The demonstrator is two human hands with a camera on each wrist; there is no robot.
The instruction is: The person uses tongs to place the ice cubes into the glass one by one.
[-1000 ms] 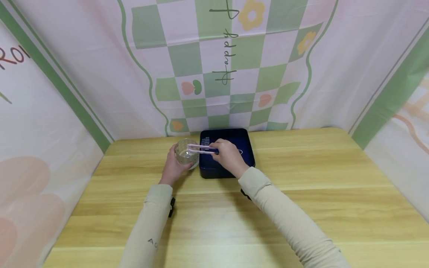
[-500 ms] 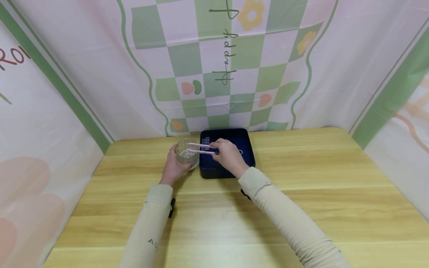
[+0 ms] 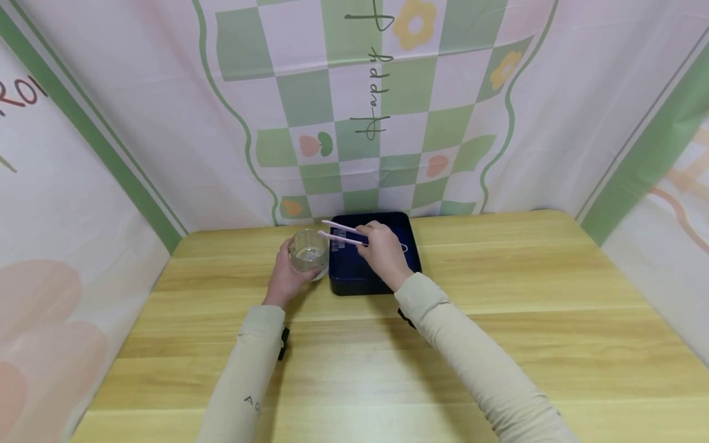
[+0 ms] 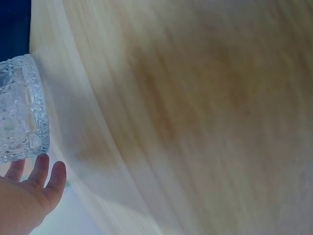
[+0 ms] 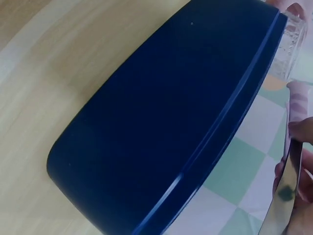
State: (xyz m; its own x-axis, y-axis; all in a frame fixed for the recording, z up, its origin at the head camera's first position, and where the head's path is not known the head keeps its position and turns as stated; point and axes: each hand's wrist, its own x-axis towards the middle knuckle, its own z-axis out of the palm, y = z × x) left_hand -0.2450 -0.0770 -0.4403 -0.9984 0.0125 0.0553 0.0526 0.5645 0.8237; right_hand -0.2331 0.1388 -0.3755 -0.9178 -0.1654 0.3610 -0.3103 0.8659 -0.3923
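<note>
My left hand (image 3: 285, 278) holds a clear, textured drinking glass (image 3: 308, 251) at its side, thumb in front and fingers behind. In the left wrist view, fingertips lie against the lower side of the faceted glass (image 4: 19, 110). My right hand (image 3: 384, 253) grips a pair of tongs (image 3: 346, 239), metal with pink tips. Their arms are spread apart over the left part of a dark blue box (image 3: 362, 287), with nothing visible between the tips. In the right wrist view, thumb and fingers hold the metal arm of the tongs (image 5: 286, 191) beyond the box's rim.
The open, shallow box stands at the table's back edge, right beside the glass. Pale small marks (image 3: 338, 240) show inside its left side. A patterned cloth (image 3: 354, 147) hangs behind the wooden table (image 3: 343, 369), with more cloth on both sides.
My right hand has drawn the tongs back from over the glass, right and slightly away from me, to over the box; their tips have spread wider. The left hand and glass have stayed put.
</note>
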